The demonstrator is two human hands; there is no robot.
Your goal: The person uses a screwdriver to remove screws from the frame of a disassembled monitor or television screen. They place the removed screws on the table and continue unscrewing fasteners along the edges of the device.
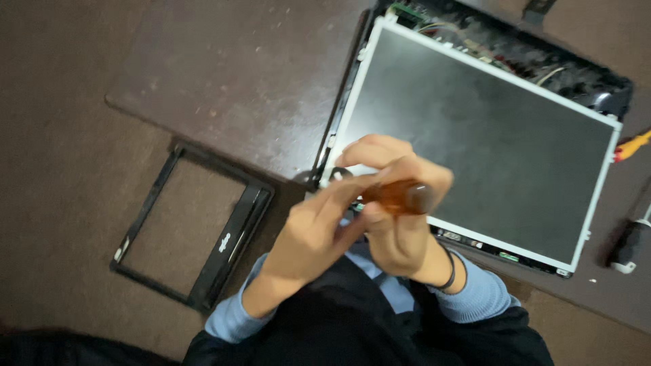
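Note:
My right hand is wrapped around a screwdriver with an amber, translucent handle, held over the near left corner of a bare laptop screen panel. My left hand reaches in from the left, and its fingers touch the handle's front end near the panel's white metal frame. The screwdriver's tip is hidden by my fingers. The panel lies in its black back cover, with wires and a circuit board showing along the far edge.
A detached black screen bezel lies on the brown floor to the left. The panel rests on a low dark wooden board. At the right edge lie a yellow-handled tool and a black-and-white tool.

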